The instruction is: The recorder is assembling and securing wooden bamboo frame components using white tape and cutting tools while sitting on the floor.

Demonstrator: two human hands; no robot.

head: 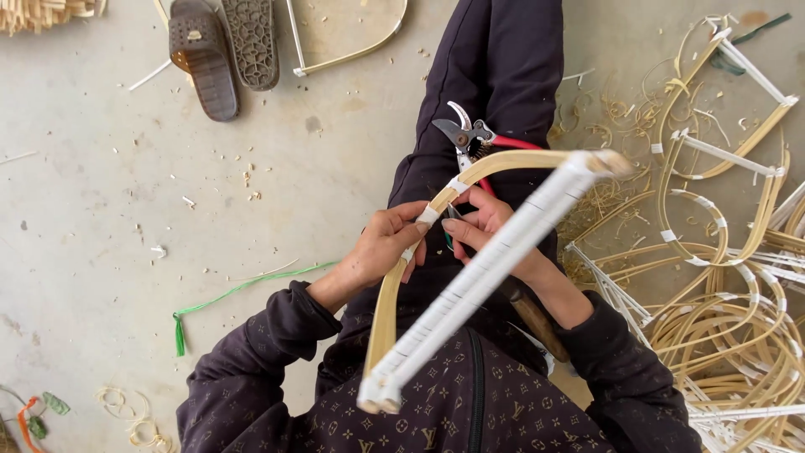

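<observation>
While I look down from the head camera, both hands work on one D-shaped frame [495, 252] held over my lap. It is made of two parts: a smooth, pale bamboo bow and a straight bar wrapped in white strip with thin dark marks across it. The bar's long axis runs from 7 o'clock near my chest up to 1 o'clock, where it meets the bow in a taped corner. The bow curves off to the left between those ends.

My left hand [381, 247] has its grip clamped on the bow, thumb and fingers around a white binding. My right hand [490, 226] lies just under the bar, fingers pinched together beside that binding; whether they hold something small I cannot tell.

One pair of shears [470, 138], grey blades and red handles, lies on my dark trouser leg at 12 o'clock. At 3 o'clock a heap of finished frames [738, 277] lies among curly shavings on the concrete floor [109, 218]. Two brown sandals [222, 50] lie soles up at 11 o'clock, and one green cord [243, 289] at 9.
</observation>
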